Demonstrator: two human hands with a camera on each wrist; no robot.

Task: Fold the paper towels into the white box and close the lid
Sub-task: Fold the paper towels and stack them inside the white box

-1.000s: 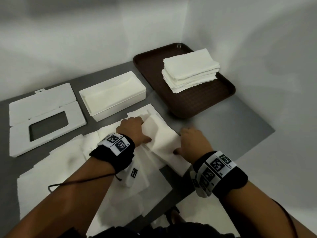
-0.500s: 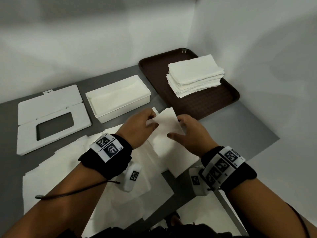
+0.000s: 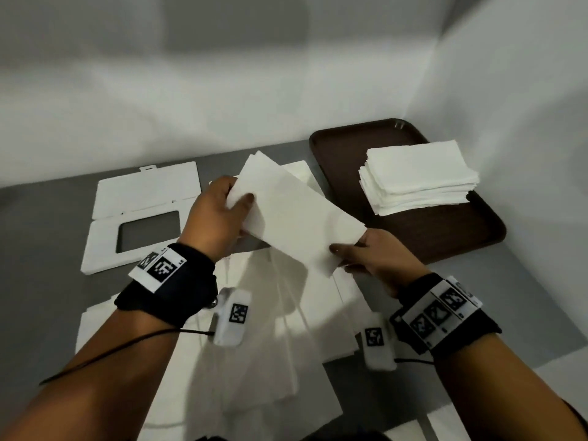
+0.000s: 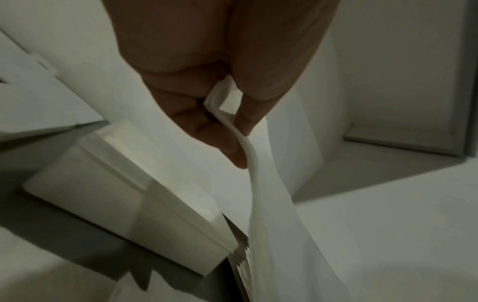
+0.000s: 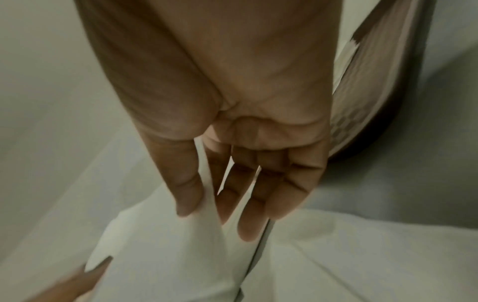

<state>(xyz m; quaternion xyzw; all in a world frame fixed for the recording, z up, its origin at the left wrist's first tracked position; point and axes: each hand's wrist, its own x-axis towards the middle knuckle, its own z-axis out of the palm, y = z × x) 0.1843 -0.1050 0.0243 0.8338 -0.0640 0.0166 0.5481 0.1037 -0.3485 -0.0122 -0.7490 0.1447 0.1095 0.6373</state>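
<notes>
A folded white paper towel hangs in the air between both hands, tilted, above the white box, which it mostly hides. My left hand pinches the towel's far left end between thumb and fingers; the left wrist view shows that pinch on the folded towel, with the open box below. My right hand pinches the near right corner, thumb on top; in the right wrist view the towel sits between thumb and fingers. The box's lid, with a rectangular window, lies flat to the left.
A brown tray at the back right holds a stack of folded towels. Several unfolded towels are spread on the grey table under my forearms. White walls close in behind and on the right.
Both hands have lifted the folded towel off the spread sheets and carried it up and away, over the box. The head view has tilted upward.
</notes>
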